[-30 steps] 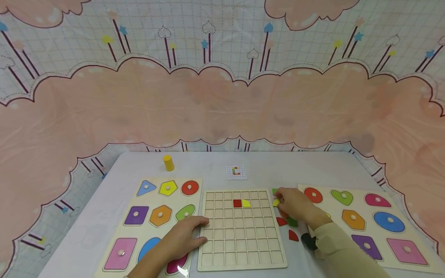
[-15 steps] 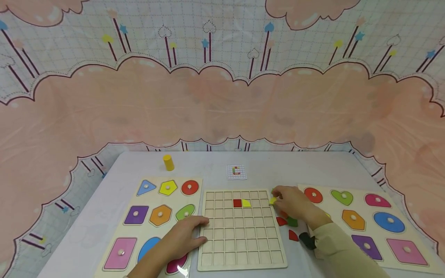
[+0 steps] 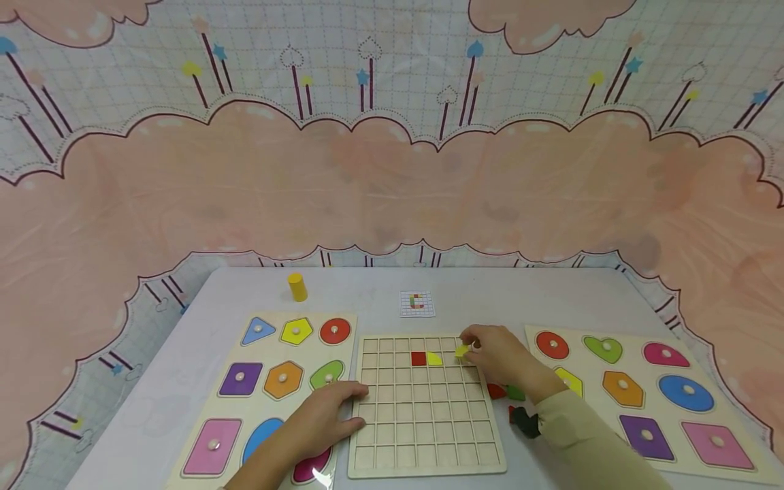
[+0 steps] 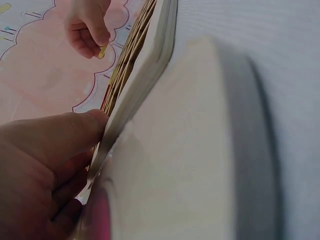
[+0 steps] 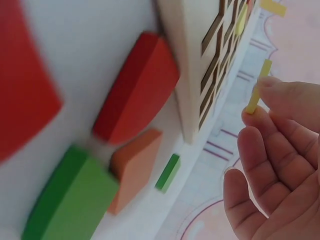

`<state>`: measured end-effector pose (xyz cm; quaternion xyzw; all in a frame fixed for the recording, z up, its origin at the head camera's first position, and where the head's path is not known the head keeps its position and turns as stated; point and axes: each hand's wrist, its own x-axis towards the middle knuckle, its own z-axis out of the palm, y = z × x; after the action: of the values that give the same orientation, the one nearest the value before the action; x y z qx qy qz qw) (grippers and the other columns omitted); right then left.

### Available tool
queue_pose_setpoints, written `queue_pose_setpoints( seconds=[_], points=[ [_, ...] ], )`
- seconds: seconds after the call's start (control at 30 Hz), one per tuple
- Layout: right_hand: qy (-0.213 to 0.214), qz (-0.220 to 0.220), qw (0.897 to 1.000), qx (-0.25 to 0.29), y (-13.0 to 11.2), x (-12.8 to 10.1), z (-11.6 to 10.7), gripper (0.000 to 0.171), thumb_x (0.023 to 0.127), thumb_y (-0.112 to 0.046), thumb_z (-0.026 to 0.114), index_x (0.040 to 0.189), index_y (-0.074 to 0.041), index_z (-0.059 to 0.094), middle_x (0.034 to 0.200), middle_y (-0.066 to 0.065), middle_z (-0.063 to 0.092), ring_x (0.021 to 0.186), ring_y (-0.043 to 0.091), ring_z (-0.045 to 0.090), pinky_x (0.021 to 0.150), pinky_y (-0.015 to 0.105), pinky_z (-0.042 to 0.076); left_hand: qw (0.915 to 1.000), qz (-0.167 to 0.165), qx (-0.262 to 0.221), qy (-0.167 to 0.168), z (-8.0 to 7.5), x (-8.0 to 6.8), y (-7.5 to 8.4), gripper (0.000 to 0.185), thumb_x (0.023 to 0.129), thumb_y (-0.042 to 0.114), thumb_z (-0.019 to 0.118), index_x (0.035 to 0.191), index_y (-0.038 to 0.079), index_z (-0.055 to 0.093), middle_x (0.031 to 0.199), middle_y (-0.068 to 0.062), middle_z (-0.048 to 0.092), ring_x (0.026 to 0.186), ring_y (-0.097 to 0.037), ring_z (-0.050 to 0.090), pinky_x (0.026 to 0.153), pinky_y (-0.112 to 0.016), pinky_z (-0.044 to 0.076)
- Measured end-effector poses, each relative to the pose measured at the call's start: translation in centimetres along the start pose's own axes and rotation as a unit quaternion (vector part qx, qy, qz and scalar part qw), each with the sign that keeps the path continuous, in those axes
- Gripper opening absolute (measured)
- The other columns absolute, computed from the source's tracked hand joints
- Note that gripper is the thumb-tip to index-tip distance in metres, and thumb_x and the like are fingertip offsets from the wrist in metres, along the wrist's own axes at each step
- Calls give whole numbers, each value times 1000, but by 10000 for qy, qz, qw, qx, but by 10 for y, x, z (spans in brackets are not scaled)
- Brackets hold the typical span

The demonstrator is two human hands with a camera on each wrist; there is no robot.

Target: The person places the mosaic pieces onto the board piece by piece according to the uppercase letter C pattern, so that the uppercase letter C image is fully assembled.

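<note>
My right hand (image 3: 499,354) pinches a small flat yellow block (image 5: 258,87) between thumb and fingertip, above the upper right part of the wooden grid board (image 3: 422,449). Its full outline is hidden by the fingers. A red square block (image 3: 418,358) and a yellow quarter-round block (image 3: 433,358) sit side by side in cells of the board's second row. My left hand (image 3: 324,418) rests at the board's left edge, thumb and forefinger spread and touching it. In the left wrist view, the fingertips lie against the board's rim.
Loose red (image 5: 137,90), orange (image 5: 135,170) and green (image 5: 70,195) blocks lie right of the board. Knobbed shape puzzles flank it, one at left (image 3: 208,395) and one at right (image 3: 594,435). Behind stand a pattern card (image 3: 416,304) and a yellow cylinder (image 3: 297,288).
My right hand has moved left with the yellow block, from beside the loose blocks to over the board's upper right cells. The left hand has stayed in place.
</note>
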<state>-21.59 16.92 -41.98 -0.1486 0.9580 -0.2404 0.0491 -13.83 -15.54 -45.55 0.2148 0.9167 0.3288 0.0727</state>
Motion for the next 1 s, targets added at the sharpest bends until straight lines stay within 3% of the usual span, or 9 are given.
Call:
queue_pose_setpoints(
  seconds=[0.23,1.0],
  points=[
    [15,-304,9995,90,-17,6,2,24,90,-10,72,113,-4,68,101,2,68,95,22,62,87,41,55,10000,-41,-24,-22,-1,0,0,43,85,22,80,123,6,66,124,-7,66,122,-33,57,104,-55,44],
    [-169,-675,9973,242,-50,27,23,23,90,-9,70,112,-5,69,103,2,69,96,21,63,88,40,54,10000,-34,-3,22,0,0,-1,42,85,22,81,122,7,67,123,-7,66,120,-32,58,103,-55,44]
  ],
)
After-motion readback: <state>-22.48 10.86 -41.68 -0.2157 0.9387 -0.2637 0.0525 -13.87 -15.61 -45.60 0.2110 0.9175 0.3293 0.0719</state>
